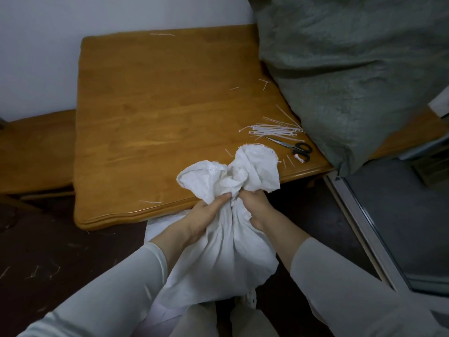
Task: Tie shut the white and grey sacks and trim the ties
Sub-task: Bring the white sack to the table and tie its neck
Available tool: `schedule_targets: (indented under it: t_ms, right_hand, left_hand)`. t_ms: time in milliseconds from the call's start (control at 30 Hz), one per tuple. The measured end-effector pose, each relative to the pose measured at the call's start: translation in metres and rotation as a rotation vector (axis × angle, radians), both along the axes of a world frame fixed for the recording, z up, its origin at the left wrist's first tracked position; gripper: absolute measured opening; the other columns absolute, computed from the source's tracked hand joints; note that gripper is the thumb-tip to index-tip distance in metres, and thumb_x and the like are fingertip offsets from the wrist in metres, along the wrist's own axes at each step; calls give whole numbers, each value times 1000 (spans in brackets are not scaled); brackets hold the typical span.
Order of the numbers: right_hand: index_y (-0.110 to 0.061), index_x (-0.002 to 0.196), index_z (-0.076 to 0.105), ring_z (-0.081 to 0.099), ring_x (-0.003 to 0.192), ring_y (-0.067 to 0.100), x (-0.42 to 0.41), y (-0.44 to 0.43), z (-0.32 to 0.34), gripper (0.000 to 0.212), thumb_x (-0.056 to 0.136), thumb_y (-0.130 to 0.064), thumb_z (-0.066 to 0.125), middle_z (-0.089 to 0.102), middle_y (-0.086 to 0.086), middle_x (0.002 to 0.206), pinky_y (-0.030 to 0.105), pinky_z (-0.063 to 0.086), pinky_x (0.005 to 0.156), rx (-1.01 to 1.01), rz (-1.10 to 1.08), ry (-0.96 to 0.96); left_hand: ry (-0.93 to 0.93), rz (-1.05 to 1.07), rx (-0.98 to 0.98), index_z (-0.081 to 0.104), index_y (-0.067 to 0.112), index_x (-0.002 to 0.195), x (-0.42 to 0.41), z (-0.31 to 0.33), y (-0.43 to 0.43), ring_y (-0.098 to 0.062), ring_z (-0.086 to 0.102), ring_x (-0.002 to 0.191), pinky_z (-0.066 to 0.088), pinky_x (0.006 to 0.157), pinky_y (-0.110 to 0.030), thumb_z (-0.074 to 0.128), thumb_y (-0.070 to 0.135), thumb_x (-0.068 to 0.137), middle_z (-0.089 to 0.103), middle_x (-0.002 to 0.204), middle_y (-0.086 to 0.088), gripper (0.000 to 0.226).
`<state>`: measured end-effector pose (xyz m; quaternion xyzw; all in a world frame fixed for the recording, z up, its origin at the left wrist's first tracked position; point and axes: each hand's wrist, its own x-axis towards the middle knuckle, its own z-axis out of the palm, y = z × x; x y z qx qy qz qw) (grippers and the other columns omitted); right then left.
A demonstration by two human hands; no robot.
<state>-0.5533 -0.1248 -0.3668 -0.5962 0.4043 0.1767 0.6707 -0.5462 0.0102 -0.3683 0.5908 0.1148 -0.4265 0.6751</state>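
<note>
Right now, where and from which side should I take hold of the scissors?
By the black handle loops of the scissors, coming from the right: they lie flat on the table, loops nearest its right edge, blades pointing left toward the cable ties.

The single wide camera on my head looks forward and down, close over my left hand (205, 216) and right hand (256, 206), toward the surface (158, 113) beyond.
</note>
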Motion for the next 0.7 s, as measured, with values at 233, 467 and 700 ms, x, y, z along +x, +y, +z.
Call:
schedule_targets:
  t_ms: [233,467,700]
  right_hand:
    - [-6,137,42,37,135,38,0,0,10,47,98,-32,36,43,20,143,44,35,106,381,-100,-73]
    - [-28,126,57,57,119,17,-5,-14,14,50,85,-57,52,64,-2,124,38,39,108,224,165,-55]
    - [-21,142,33,49,122,17,-31,-51,29,86,70,5,72,48,3,134,24,49,90,-161,-126,-465]
  left_hand:
    - [-115,-183,-31,61,20,114,2,-3,-12,-17,66,105,52,94,-32,85,9,62,70,111,0,58]
    - [-213,96,105,56,10,119,-2,0,-32,-16,61,102,49,86,-27,83,-1,63,65,111,-2,62]
    - [-192,142,242,58,11,107,7,-2,-42,-27,61,100,51,91,-37,73,-7,72,63,106,-8,42]
